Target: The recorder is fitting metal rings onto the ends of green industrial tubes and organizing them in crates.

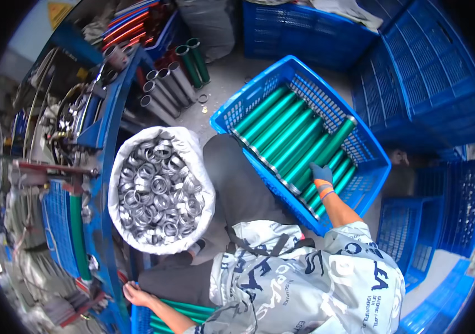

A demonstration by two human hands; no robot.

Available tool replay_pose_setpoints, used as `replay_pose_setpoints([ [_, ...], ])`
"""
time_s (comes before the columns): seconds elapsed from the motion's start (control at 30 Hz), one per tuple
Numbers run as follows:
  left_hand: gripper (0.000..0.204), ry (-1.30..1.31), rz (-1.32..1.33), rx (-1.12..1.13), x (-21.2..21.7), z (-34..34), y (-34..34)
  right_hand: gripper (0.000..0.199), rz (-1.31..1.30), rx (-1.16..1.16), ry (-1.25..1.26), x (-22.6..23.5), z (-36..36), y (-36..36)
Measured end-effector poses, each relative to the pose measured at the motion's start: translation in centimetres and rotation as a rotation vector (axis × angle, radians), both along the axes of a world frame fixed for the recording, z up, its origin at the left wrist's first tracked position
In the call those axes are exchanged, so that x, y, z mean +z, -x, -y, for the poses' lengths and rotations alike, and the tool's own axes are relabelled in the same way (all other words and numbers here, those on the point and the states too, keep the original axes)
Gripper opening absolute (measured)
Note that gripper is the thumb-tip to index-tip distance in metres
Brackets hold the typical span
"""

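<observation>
My right hand [322,175], in a dark glove with an orange cuff, is closed around a green metal tube [335,139]. That tube lies at a slant over several more green tubes [282,131] in a blue crate [379,170]. Bare and with fingers curled, my left hand [135,294] is beside the blue machine frame at the lower left, close to a small red part. What those fingers hold, if anything, cannot be made out. Below my left forearm, more green tubes [184,313] show in another blue container.
A white sack [197,146] full of metal rings [159,186] stands left of my legs. Grey tubes [162,92] and dark green tubes [193,64] stand upright behind it. Blue crates [432,67] are stacked at the right. A machine bench [112,111] runs along the left.
</observation>
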State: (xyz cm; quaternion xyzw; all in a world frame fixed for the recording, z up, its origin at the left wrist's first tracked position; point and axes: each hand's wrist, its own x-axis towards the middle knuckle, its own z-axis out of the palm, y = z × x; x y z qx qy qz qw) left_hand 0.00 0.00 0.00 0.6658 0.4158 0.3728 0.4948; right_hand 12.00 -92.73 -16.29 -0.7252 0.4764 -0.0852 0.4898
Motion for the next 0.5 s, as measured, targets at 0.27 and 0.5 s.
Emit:
replay_pose_setpoints([
  [0.27, 0.039, -0.172, -0.134, -0.06, -1.3, 5.7, -0.2, 0.066, -0.371, -0.001, -0.081, -7.9, 6.1, -1.8],
  [0.5, 0.046, -0.38, -0.239, -0.077, -0.8, 8.2, -1.1, 0.088, -0.288, -0.007, 0.093, -9.2, 7.1, -5.4],
])
